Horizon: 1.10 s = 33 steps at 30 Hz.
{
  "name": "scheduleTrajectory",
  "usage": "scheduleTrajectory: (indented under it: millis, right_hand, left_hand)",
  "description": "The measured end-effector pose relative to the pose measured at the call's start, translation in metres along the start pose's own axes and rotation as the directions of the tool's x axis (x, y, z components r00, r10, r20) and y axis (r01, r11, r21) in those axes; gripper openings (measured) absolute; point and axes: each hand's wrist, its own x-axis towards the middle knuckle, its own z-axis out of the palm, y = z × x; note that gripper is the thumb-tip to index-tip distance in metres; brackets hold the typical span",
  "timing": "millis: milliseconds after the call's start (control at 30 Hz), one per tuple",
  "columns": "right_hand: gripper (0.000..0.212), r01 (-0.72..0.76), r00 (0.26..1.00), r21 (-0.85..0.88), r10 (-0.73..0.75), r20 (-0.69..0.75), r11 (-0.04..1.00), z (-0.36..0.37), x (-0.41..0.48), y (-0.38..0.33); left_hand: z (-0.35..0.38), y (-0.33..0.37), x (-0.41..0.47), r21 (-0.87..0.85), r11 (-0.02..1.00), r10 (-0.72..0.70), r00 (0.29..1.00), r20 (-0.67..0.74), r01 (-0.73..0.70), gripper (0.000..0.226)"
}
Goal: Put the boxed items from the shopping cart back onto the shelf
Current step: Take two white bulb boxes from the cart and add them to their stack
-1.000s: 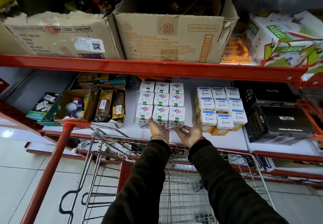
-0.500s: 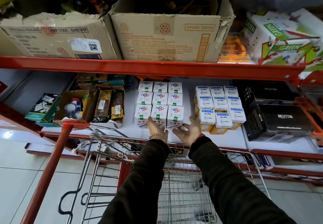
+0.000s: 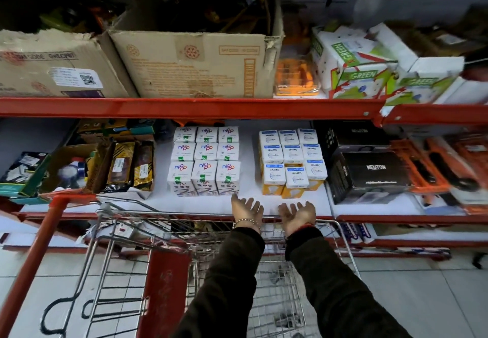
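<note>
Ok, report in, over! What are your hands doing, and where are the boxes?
Left hand and right hand open, empty, over white shelf edge. White-and-purple boxes stacked on shelf. Nothing blocking.

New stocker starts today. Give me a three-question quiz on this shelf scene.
1. True or false: the left hand grips a white box.
2. Which boxes stand right of the white boxes: A) yellow boxes B) green crates C) red tins?
3. Fill in: both hands hover palms up above the ___.

Key: 1 false, both hands are open, right hand too. 2 A. 3 cart.
</note>
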Motion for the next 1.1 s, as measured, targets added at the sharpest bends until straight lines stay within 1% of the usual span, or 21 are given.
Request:
scheduleTrajectory:
  millis: [67, 133, 300, 400, 467, 633, 800, 900, 1000, 1100]
  right_hand:
    - [0.051, 0.018, 1.0, 0.0, -0.018, -0.005, 1.0, -0.002, 0.004, -0.015]
    - [0.051, 0.006, 1.0, -0.012, -0.005, 0.021, 1.0, -0.001, 0.008, -0.027]
    - [0.057, -0.05, 0.995, -0.033, 0.053, 0.084, 0.998, 0.008, 0.015, -0.043]
    - [0.042, -0.063, 0.994, -0.022, 0.065, 0.093, 0.998, 0.013, 0.021, -0.046]
    - [0.037, -0.07, 0.992, -0.015, 0.071, 0.106, 0.997, 0.016, 0.023, -0.047]
    - [0.037, -0.047, 0.995, -0.036, 0.05, 0.091, 0.998, 0.018, 0.03, -0.05]
    - [0.028, -0.03, 0.994, -0.074, 0.037, 0.103, 0.997, 0.02, 0.032, -0.053]
    - [0.024, -0.05, 0.99, -0.109, 0.064, 0.123, 0.993, 0.018, 0.032, -0.053]
    - [0.026, -0.085, 0.986, -0.126, 0.102, 0.132, 0.988, 0.011, 0.033, -0.053]
    - [0.03, -0.121, 0.984, -0.086, 0.131, 0.12, 0.989, -0.001, 0.027, -0.057]
  left_hand:
    - [0.013, -0.012, 0.0, 0.025, 0.999, -0.027, 1.0, 0.015, 0.026, 0.069]
    - [0.026, -0.019, 0.0, 0.047, 0.998, -0.034, 0.999, 0.027, 0.033, 0.071]
    - [0.051, -0.024, 0.006, 0.081, 0.997, 0.016, 0.998, 0.066, -0.021, 0.067]
    - [0.057, -0.024, 0.011, 0.094, 0.995, 0.027, 0.996, 0.08, -0.034, 0.064]
    - [0.058, -0.025, 0.013, 0.114, 0.993, 0.023, 0.995, 0.095, -0.034, 0.064]
    - [0.064, -0.025, 0.023, 0.142, 0.987, 0.062, 0.995, 0.08, -0.073, 0.069]
    - [0.063, -0.025, 0.027, 0.154, 0.986, 0.045, 0.996, 0.071, -0.056, 0.064]
    - [0.064, -0.025, 0.027, 0.137, 0.99, 0.037, 0.998, 0.057, -0.044, 0.064]
    - [0.062, -0.029, 0.022, 0.118, 0.993, 0.015, 0.999, 0.047, -0.021, 0.067]
    - [0.06, -0.035, 0.013, 0.081, 0.997, -0.006, 1.0, -0.013, 0.007, 0.073]
